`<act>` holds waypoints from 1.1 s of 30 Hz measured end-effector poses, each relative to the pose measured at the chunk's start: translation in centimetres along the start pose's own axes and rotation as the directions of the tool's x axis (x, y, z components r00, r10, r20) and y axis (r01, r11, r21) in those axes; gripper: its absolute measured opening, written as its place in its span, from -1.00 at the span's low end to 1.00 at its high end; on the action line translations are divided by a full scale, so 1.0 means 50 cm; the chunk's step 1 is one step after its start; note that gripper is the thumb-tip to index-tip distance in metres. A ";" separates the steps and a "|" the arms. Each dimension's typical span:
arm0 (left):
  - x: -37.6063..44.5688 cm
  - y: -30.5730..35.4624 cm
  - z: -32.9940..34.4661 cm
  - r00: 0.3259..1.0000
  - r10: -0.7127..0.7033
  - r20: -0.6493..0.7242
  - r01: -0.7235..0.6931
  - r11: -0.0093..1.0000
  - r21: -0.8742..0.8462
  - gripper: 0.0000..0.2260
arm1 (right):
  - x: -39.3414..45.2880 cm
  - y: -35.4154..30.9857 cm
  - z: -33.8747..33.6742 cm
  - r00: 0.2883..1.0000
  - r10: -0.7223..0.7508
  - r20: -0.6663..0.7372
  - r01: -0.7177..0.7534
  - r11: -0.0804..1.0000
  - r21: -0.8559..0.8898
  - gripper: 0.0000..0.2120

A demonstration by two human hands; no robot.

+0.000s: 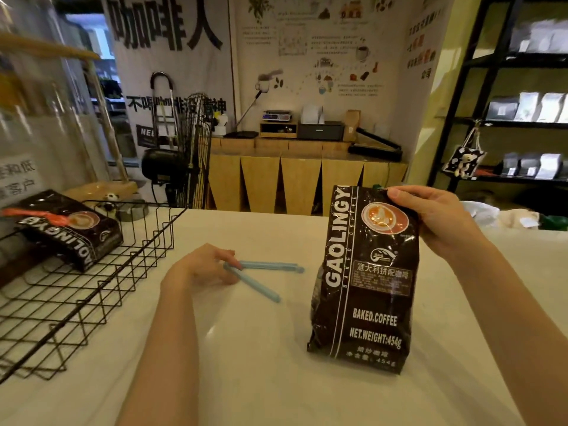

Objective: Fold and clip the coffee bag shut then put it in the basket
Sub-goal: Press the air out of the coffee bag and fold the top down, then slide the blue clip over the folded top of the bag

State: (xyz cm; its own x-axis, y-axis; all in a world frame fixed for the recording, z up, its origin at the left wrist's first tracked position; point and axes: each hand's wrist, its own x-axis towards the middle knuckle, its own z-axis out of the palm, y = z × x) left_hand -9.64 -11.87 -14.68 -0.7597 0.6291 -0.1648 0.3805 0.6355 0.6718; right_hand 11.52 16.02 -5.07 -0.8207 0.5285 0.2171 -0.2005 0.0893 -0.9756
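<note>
Right hand (436, 216) pinches the upright coffee bag (365, 278) by its folded top on the tabletop (246, 364); left hand (203, 265) grips the open blue clip (264, 278). Bag looks heavy, crinkly, slippery; hold the fold.

Single head-worn wide-angle cam, looks forward and down across white counter (276, 379). Close on both forearms, which enter from the bottom edge. Wire basket (92, 290) at left edge, shelving (491, 87) upper right. No second view, no overlap.
</note>
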 end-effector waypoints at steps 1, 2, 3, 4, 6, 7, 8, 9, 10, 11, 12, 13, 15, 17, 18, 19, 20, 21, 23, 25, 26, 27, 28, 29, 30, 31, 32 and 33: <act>0.002 0.002 0.006 0.999 0.001 -0.033 -0.002 1.000 -0.024 -0.77 | 0.000 0.001 0.000 1.000 -0.001 -0.001 0.001 1.000 0.000 -0.97; 0.005 0.002 0.010 0.998 0.001 -0.061 -0.003 0.999 -0.043 -0.80 | 0.000 0.002 0.001 1.000 -0.003 0.000 0.003 1.000 -0.002 -0.96; 0.004 0.005 0.010 0.997 0.001 -0.082 -0.005 0.999 -0.050 -0.82 | 0.000 0.003 0.000 1.000 -0.004 0.000 0.004 1.000 -0.006 -0.96; 0.003 0.010 0.005 0.995 0.004 -0.096 -0.008 0.999 -0.049 -0.84 | 0.000 0.003 0.001 1.000 -0.005 -0.001 0.005 1.000 -0.008 -0.95; -0.007 0.028 -0.013 0.995 0.027 -0.093 -0.037 0.994 -0.103 -0.87 | 0.001 0.005 0.000 1.000 -0.007 -0.005 0.007 1.000 -0.012 -0.94; -0.015 0.040 -0.024 0.995 0.049 -0.081 -0.063 0.983 -0.174 -0.87 | 0.001 0.005 -0.001 1.000 -0.009 -0.005 0.009 1.000 -0.015 -0.93; -0.025 0.056 -0.036 0.994 0.082 -0.077 -0.099 0.960 -0.261 -0.84 | 0.001 0.005 0.000 1.000 -0.010 -0.006 0.010 1.000 -0.019 -0.93; -0.036 0.071 -0.048 0.988 0.129 -0.087 -0.152 0.926 -0.346 -0.77 | 0.000 0.006 -0.001 1.000 -0.013 -0.009 0.013 1.000 -0.024 -0.92; -0.046 0.086 -0.058 0.978 0.179 -0.109 -0.209 0.883 -0.420 -0.69 | 0.001 0.006 0.000 1.000 -0.015 -0.012 0.014 1.000 -0.028 -0.91; -0.054 0.099 -0.067 0.965 0.222 -0.140 -0.262 0.840 -0.476 -0.61 | 0.001 0.008 0.000 1.000 -0.016 -0.013 0.016 0.999 -0.031 -0.91; -0.062 0.112 -0.074 0.952 0.254 -0.169 -0.305 0.797 -0.521 -0.56 | 0.002 0.009 0.000 1.000 -0.017 -0.013 0.016 0.999 -0.034 -0.91; -0.066 0.122 -0.079 0.938 0.284 -0.197 -0.346 0.755 -0.557 -0.55 | 0.002 0.009 0.000 1.000 -0.017 -0.013 0.016 0.999 -0.035 -0.92; -0.069 0.141 -0.081 0.911 0.338 -0.236 -0.409 0.670 -0.619 -0.55 | 0.004 0.010 0.000 1.000 -0.018 -0.018 0.018 0.999 -0.035 -0.94; -0.065 0.159 -0.074 0.891 0.380 -0.247 -0.443 0.613 -0.654 -0.57 | 0.004 0.011 0.000 1.000 -0.017 -0.022 0.016 0.999 -0.033 -0.94; -0.064 0.170 -0.068 0.886 0.392 -0.248 -0.451 0.603 -0.658 -0.58 | 0.004 0.010 0.000 1.000 -0.014 -0.025 0.014 0.999 -0.031 -0.94; -0.059 0.178 -0.062 0.883 0.398 -0.249 -0.456 0.599 -0.658 -0.57 | 0.004 0.010 0.000 1.000 -0.013 -0.024 0.012 1.000 -0.027 -0.95; -0.055 0.188 -0.056 0.882 0.400 -0.249 -0.457 0.598 -0.658 -0.56 | 0.003 0.009 0.000 1.000 -0.013 -0.020 0.013 1.000 -0.020 -0.94; -0.050 0.195 -0.052 0.880 0.404 -0.249 -0.461 0.602 -0.652 -0.56 | 0.003 0.008 0.000 1.000 -0.015 -0.015 0.015 1.000 -0.013 -0.94; -0.044 0.208 -0.045 0.872 0.419 -0.252 -0.476 0.610 -0.633 -0.58 | 0.001 0.006 0.000 1.000 -0.021 -0.007 0.021 1.000 -0.006 -0.95; -0.042 0.212 -0.046 0.869 0.415 -0.272 -0.486 0.607 -0.629 -0.56 | -0.001 0.005 0.000 1.000 -0.026 -0.001 0.026 1.000 -0.015 -0.96; -0.040 0.210 -0.048 0.868 0.408 -0.282 -0.489 0.604 -0.630 -0.55 | -0.001 0.005 -0.001 1.000 -0.027 0.002 0.027 0.999 -0.019 -0.96; -0.039 0.207 -0.051 0.867 0.406 -0.289 -0.492 0.606 -0.625 -0.53 | -0.001 0.005 -0.001 1.000 -0.027 0.003 0.027 0.999 -0.019 -0.96; -0.039 0.206 -0.053 0.867 0.408 -0.286 -0.493 0.615 -0.616 -0.52 | 0.000 0.005 -0.001 1.000 -0.027 0.003 0.027 0.999 -0.018 -0.96; -0.041 0.206 -0.053 0.866 0.417 -0.276 -0.494 0.622 -0.607 -0.52 | 0.000 0.006 -0.001 1.000 -0.026 0.002 0.026 1.000 -0.016 -0.96; -0.042 0.210 -0.052 0.865 0.428 -0.261 -0.492 0.628 -0.603 -0.54 | 0.001 0.006 0.000 1.000 -0.026 0.001 0.026 1.000 -0.014 -0.97; -0.042 0.217 -0.048 0.865 0.438 -0.246 -0.491 0.633 -0.598 -0.57 | 0.002 0.006 0.001 1.000 -0.024 0.001 0.024 1.000 -0.012 -0.97; -0.043 0.229 -0.042 0.864 0.446 -0.234 -0.491 0.641 -0.590 -0.62 | 0.002 0.006 0.001 1.000 -0.025 0.003 0.025 1.000 -0.013 -0.97; -0.043 0.242 -0.033 0.863 0.452 -0.226 -0.493 0.652 -0.576 -0.68 | 0.003 0.005 0.001 1.000 -0.025 0.005 0.025 1.000 -0.018 -0.96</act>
State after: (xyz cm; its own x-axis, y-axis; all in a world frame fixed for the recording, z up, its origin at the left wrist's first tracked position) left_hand -4.27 -6.26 -5.00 -0.6026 0.7288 0.3251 0.3186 -0.1538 0.9353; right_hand 11.34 16.07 -5.29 -0.8181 0.5220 0.2413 -0.2111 0.1177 -0.9703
